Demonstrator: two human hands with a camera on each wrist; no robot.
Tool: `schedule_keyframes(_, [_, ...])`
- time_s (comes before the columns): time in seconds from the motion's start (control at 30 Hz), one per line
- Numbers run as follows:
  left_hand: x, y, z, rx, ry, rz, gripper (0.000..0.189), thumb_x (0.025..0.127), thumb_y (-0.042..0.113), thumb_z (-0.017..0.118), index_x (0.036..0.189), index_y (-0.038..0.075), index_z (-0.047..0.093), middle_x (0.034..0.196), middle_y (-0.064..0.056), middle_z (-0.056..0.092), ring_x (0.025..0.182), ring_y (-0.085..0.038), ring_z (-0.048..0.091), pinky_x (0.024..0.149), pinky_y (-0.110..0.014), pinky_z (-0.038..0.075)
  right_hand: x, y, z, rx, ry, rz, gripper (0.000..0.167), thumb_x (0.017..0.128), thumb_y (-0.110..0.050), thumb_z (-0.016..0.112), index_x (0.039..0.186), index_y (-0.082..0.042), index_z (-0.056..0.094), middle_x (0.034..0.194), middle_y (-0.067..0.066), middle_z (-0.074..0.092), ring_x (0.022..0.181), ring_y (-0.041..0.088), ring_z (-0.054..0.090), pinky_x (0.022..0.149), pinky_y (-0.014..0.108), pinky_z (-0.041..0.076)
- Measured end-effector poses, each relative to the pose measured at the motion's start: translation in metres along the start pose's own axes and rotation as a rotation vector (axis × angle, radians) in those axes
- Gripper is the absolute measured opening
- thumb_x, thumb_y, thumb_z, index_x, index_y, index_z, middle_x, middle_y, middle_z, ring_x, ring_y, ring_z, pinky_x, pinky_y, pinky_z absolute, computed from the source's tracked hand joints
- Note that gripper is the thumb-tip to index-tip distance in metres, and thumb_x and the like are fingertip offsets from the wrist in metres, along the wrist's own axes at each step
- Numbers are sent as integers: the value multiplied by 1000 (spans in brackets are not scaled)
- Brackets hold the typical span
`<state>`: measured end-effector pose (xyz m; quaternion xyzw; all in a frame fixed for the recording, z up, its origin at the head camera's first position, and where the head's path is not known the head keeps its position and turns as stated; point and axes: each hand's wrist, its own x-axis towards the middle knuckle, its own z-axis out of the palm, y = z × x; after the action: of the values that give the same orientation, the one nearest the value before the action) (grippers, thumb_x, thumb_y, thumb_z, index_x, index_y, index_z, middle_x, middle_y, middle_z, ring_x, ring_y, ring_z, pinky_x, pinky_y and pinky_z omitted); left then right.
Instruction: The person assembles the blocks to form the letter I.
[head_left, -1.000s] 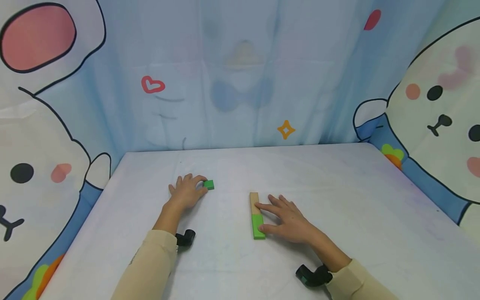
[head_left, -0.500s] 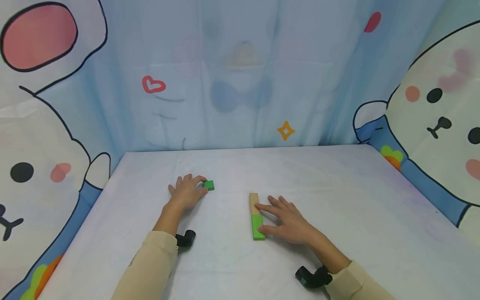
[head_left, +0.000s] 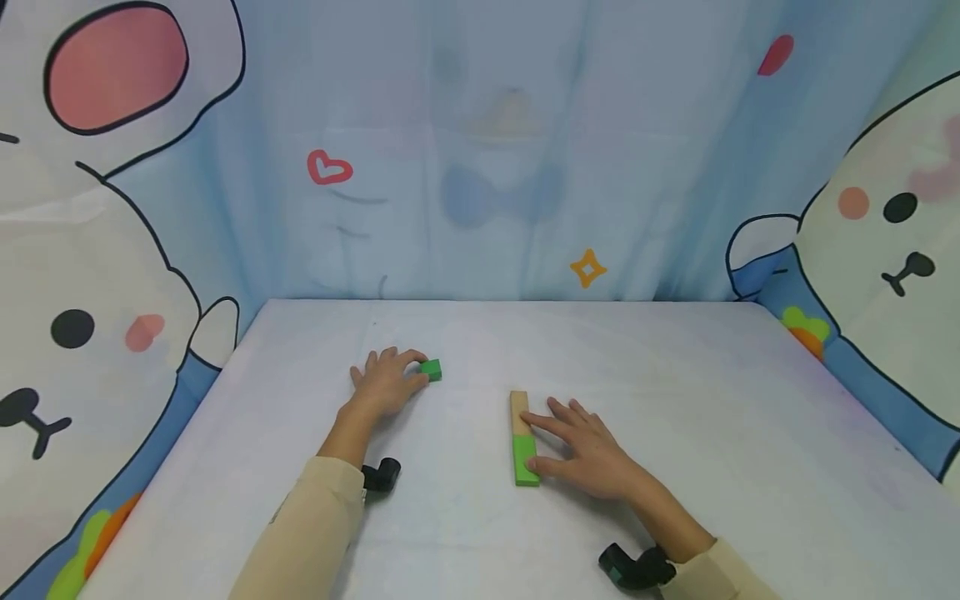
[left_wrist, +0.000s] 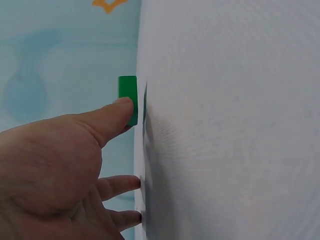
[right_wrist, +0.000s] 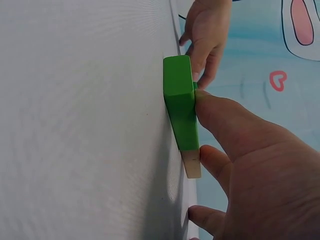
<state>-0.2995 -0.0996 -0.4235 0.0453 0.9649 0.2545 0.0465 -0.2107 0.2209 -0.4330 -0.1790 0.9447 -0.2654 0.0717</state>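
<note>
In the head view my left hand (head_left: pixel 384 385) pinches a small green block (head_left: pixel 433 370) between thumb and index finger at the table's left middle. The left wrist view shows the thumb (left_wrist: pixel 122 107) against this block, with other fingertips down on the cloth. My right hand (head_left: pixel 592 454) is spread beside two blocks laid end to end. Its thumb touches the longer light green block (head_left: pixel 523 448), and its index fingertip rests on the plain wooden block (head_left: pixel 519 403) at the far end. In the right wrist view the green block (right_wrist: pixel 181 110) lies nearest, the wooden one (right_wrist: pixel 191 163) beyond.
A white cloth (head_left: pixel 465 533) covers the table. Its back edge meets a blue curtain (head_left: pixel 420 233) with cartoon prints. Black wrist cameras (head_left: pixel 384 475) sit on both forearms, below tan sleeves (head_left: pixel 307 525). The small block stands well apart from the joined pair.
The head view has shifted slightly, so everything appears a little further right. Both hands and the blocks keep the same places on the table.
</note>
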Motion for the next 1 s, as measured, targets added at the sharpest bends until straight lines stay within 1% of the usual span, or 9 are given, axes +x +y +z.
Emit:
schedule_keyframes(0.23, [1, 6, 0, -35, -10, 6, 41, 104, 40, 58, 144, 29, 59, 165, -19, 35, 155, -47, 22, 119, -76, 9, -2, 0, -1, 3, 17, -5, 68, 92, -53, 71, 152, -24, 55, 167, 24, 31, 155, 55, 12, 120, 75, 7])
schedule_keyframes(0.5, [0, 11, 0, -57, -15, -2, 41, 105, 40, 57, 144, 28, 59, 166, -19, 34, 157, -48, 18, 120, -76, 8, -3, -1, 2, 24, 19, 3, 70, 91, -56, 72, 152, -26, 54, 167, 23, 30, 156, 53, 11, 122, 73, 6])
schedule_keyframes(0.8, [-3, 18, -1, -79, -7, 29, 40, 105, 37, 57, 143, 25, 60, 164, -20, 37, 156, -50, 19, 120, -76, 11, -2, 2, 3, 20, 32, -9, 69, 92, -55, 71, 152, -26, 54, 167, 23, 31, 156, 53, 12, 121, 74, 6])
schedule_keyframes(1.0, [-2, 19, 1, -70, -6, 59, 40, 106, 36, 57, 143, 23, 60, 162, -21, 41, 154, -49, 25, 120, -75, 15, -2, 2, 3, 19, 39, -24, 68, 93, -54, 71, 152, -26, 54, 167, 24, 31, 156, 54, 13, 121, 74, 7])
